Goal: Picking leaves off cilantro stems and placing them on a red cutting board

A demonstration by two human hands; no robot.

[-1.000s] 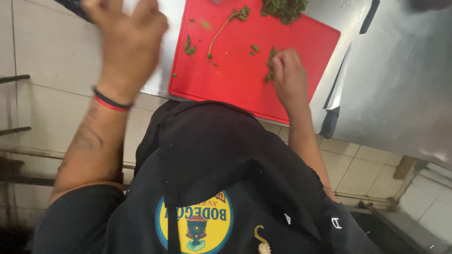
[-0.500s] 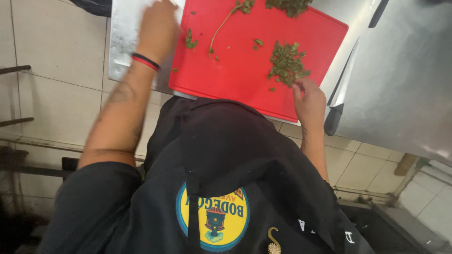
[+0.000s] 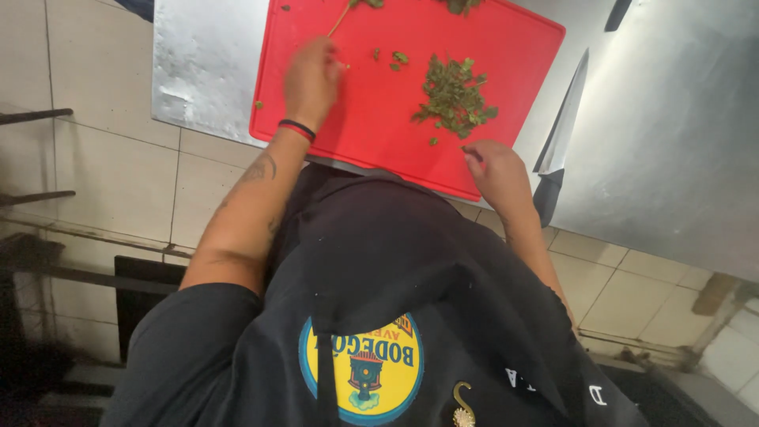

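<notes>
Left hand (image 3: pixel 312 79) moved onto red board (image 3: pixel 379 119); herbs (image 3: pixel 455 99) piled.

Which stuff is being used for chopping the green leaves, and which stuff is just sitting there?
In use:
left hand
right hand
red cutting board
pile of chopped herbs
herb stem

Just lying about:
knife, untouched on the metal counter
stray leaf bit off the board

The person wears a black short-sleeved shirt under a black apron (image 3: pixel 411 261) bearing a round yellow-and-blue badge. A black-and-red wristband (image 3: pixel 297 129) circles the left wrist, and a tattoo marks that forearm.
</notes>
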